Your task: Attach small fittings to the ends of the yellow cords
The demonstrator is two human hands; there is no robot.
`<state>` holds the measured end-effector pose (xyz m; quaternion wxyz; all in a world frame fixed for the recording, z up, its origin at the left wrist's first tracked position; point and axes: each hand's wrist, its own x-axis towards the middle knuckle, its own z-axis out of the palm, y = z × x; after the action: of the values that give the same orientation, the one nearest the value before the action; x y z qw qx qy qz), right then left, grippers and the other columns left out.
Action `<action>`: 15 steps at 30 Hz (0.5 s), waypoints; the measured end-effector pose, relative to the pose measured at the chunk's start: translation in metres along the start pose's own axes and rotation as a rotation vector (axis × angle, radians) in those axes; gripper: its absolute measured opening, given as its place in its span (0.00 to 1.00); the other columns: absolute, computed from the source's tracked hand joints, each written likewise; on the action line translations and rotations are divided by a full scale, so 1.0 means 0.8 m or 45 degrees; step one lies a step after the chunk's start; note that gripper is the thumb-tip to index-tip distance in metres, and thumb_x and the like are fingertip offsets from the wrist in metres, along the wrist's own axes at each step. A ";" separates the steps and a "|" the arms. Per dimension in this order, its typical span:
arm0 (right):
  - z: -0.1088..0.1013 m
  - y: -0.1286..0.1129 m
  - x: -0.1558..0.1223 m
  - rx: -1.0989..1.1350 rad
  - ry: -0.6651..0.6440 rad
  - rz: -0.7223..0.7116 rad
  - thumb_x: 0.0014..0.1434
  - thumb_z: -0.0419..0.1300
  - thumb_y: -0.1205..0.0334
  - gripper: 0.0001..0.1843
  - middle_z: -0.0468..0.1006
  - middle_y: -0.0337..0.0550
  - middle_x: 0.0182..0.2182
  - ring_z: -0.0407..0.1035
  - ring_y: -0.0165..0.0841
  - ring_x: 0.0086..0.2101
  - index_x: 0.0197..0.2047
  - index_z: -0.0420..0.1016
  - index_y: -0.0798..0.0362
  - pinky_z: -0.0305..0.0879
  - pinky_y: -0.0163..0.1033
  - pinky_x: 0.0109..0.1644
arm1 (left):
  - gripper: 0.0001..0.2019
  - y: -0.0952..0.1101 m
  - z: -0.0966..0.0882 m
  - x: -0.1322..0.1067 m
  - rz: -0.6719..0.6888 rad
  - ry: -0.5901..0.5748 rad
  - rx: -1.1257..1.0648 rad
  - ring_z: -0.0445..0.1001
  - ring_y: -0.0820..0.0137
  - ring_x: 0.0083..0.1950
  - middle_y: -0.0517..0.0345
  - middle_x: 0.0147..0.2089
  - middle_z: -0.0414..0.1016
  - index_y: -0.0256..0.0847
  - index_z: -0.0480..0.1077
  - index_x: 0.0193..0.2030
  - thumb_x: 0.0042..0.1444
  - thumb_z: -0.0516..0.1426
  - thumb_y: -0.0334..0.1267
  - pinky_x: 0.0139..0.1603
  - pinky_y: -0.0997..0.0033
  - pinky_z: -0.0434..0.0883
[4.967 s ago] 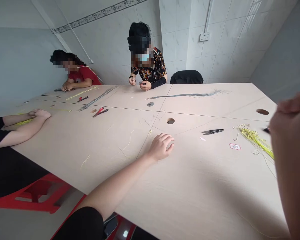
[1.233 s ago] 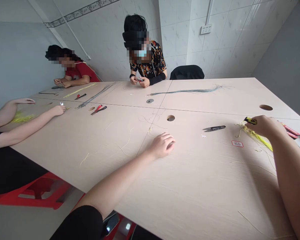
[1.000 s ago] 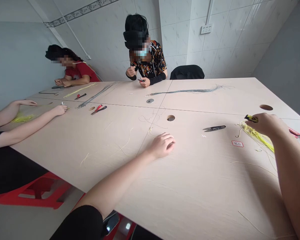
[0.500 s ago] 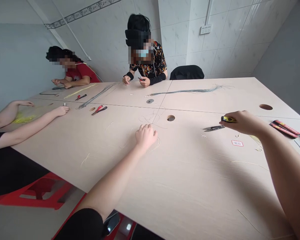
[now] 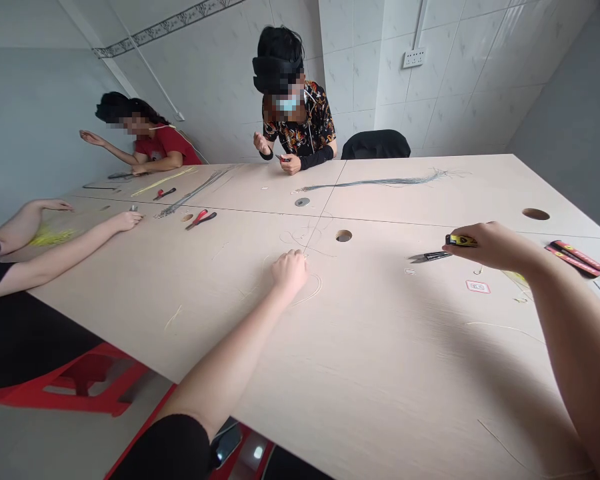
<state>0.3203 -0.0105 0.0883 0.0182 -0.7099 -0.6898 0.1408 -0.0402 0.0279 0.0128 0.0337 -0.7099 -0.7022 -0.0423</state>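
Note:
My left hand (image 5: 290,271) rests on the pale wooden table (image 5: 370,373), fingers curled over a loose thin yellowish cord (image 5: 310,293) that loops beside it; I cannot see whether it grips the cord. My right hand (image 5: 490,245) hovers at the right, closed round a small yellow-and-black tool (image 5: 461,240). Black thread snips (image 5: 429,256) lie just left of that hand. A bundle of yellow cords (image 5: 517,278) lies partly hidden under my right forearm.
Three other people sit at the table: one at the left with arms out near yellow cords (image 5: 47,236), two at the far side. Red-handled pliers (image 5: 200,219), a long grey wire bundle (image 5: 380,181), cable holes (image 5: 343,236) and red-black tools (image 5: 575,256) lie about.
My left hand slid left and forward onto the loose cord. My right hand lifted the yellow-black tool from the yellow bundle and carried it left, over the snips.

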 end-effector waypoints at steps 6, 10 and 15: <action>-0.006 0.023 0.001 -0.114 0.127 0.001 0.60 0.53 0.47 0.20 0.62 0.39 0.18 0.56 0.31 0.23 0.25 0.62 0.52 0.49 0.37 0.30 | 0.10 -0.002 0.008 0.002 0.076 -0.036 -0.085 0.75 0.64 0.40 0.50 0.44 0.77 0.41 0.71 0.40 0.59 0.49 0.31 0.34 0.68 0.66; -0.009 0.031 -0.001 -0.137 0.162 -0.006 0.61 0.52 0.46 0.19 0.59 0.36 0.16 0.52 0.29 0.21 0.27 0.63 0.52 0.48 0.37 0.32 | 0.09 0.001 0.012 0.001 0.204 0.003 -0.170 0.74 0.68 0.37 0.53 0.43 0.76 0.42 0.70 0.38 0.58 0.49 0.27 0.31 0.71 0.62; -0.009 0.027 -0.003 -0.142 0.157 -0.035 0.61 0.52 0.45 0.19 0.58 0.35 0.16 0.51 0.29 0.21 0.27 0.64 0.52 0.48 0.37 0.33 | 0.09 0.009 0.008 -0.006 0.296 0.079 -0.261 0.72 0.70 0.35 0.56 0.45 0.74 0.43 0.68 0.39 0.62 0.48 0.31 0.30 0.72 0.59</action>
<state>0.3430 -0.0128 0.0913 0.0232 -0.7077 -0.7038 0.0579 -0.0328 0.0240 0.0060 -0.0125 -0.7845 -0.6059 -0.1316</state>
